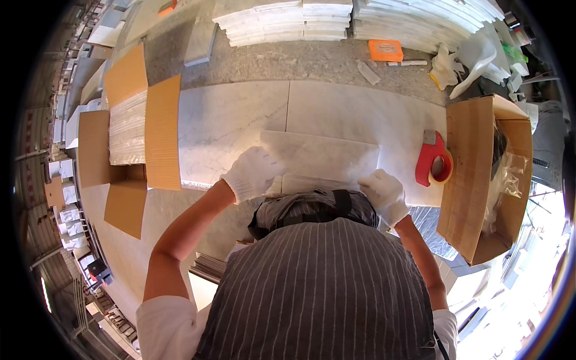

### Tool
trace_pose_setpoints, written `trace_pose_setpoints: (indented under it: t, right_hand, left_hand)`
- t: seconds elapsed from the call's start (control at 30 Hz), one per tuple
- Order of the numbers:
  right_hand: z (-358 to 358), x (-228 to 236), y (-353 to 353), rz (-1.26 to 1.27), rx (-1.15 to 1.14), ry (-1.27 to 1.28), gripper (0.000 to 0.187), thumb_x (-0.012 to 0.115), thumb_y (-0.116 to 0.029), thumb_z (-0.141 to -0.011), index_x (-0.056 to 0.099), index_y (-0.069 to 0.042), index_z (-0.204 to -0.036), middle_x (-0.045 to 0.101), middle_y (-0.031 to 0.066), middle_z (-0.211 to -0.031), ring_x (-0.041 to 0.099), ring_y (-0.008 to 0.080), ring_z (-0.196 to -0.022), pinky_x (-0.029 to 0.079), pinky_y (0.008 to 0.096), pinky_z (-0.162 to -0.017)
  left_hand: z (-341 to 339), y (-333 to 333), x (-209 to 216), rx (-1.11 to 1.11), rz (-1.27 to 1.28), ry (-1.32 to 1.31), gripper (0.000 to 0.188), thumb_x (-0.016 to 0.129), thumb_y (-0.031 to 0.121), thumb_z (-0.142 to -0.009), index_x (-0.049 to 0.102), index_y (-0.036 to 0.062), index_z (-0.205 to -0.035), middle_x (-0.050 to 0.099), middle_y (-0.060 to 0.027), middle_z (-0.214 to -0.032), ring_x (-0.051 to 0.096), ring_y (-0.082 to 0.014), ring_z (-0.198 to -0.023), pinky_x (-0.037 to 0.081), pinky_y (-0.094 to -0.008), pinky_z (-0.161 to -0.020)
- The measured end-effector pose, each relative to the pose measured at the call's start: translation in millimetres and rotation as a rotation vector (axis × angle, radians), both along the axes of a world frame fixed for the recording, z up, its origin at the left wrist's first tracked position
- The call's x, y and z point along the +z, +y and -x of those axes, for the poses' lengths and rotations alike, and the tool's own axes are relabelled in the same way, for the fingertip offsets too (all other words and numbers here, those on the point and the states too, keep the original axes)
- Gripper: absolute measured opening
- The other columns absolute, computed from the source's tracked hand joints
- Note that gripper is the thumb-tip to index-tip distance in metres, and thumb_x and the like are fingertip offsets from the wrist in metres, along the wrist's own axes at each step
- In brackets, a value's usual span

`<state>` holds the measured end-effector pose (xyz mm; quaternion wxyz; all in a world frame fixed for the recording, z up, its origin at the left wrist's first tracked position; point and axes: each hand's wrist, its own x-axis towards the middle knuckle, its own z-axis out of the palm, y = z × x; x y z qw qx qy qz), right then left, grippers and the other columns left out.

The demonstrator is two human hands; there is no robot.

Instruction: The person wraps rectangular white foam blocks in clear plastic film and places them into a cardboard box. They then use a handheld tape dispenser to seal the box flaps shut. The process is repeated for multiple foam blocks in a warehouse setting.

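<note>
A pale grey-veined marble tile (321, 150) lies before me on larger marble slabs (234, 117). My left hand (252, 173), in a white knit glove, is closed at the tile's left end, its fingers over the edge. At the near right corner my right hand (384, 195), gloved alike, is closed with fingers curled against the tile. The undersides of both grips are hidden. Beside the tile's right end, a red tape dispenser (424, 159) with a tan roll rests on the slab.
An open cardboard box (163, 132) at left holds upright white pieces. Another cardboard box (471, 180) at right contains clear plastic. Stacked marble tiles (282, 24), an orange packet (385, 50) and a white glove (443, 65) lie along the far side.
</note>
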<state>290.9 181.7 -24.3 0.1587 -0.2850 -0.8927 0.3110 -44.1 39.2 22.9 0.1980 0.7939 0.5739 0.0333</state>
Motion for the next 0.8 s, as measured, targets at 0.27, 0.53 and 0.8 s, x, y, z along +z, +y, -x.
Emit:
trace_pose_setpoints:
  t: [0.27,0.53,0.8]
  right_hand:
    - [37.6,32.6,45.7,0.409,-0.482,0.168,0.018,0.071,-0.017,-0.089,0.071,-0.004,-0.102,0.071,0.0112,-0.091,0.068,0.0200,-0.082,0.053,0.0318,-0.073]
    - [41.2,24.7,56.4,0.348,-0.405,0.162,0.018,0.069,-0.014,-0.090,0.069,-0.002,-0.103,0.069,0.0111,-0.088,0.065,0.0160,-0.079,0.052,0.0297,-0.072]
    - [7.7,33.7,20.4,0.342,-0.280,0.073,0.012,0.072,-0.009,-0.087,0.070,-0.006,-0.098,0.067,0.0097,-0.085,0.065,0.0163,-0.074,0.051,0.0298,-0.067]
  left_hand:
    - [-100.3,46.9,38.0,0.168,0.563,-1.039,0.044,0.060,0.037,-0.095,0.063,0.0060,-0.126,0.063,-0.0154,-0.128,0.058,-0.0304,-0.118,0.045,-0.0398,-0.100]
    - [-141.7,62.5,-37.5,0.078,0.422,-0.545,0.058,0.056,0.050,-0.094,0.055,0.0102,-0.136,0.051,-0.0202,-0.142,0.045,-0.0377,-0.133,0.036,-0.0444,-0.111]
    - [-122.4,52.9,-2.1,0.260,-0.523,-0.169,0.081,0.080,0.045,-0.071,0.050,0.0220,-0.142,0.043,-0.0199,-0.147,0.038,-0.0397,-0.139,0.032,-0.0559,-0.114]
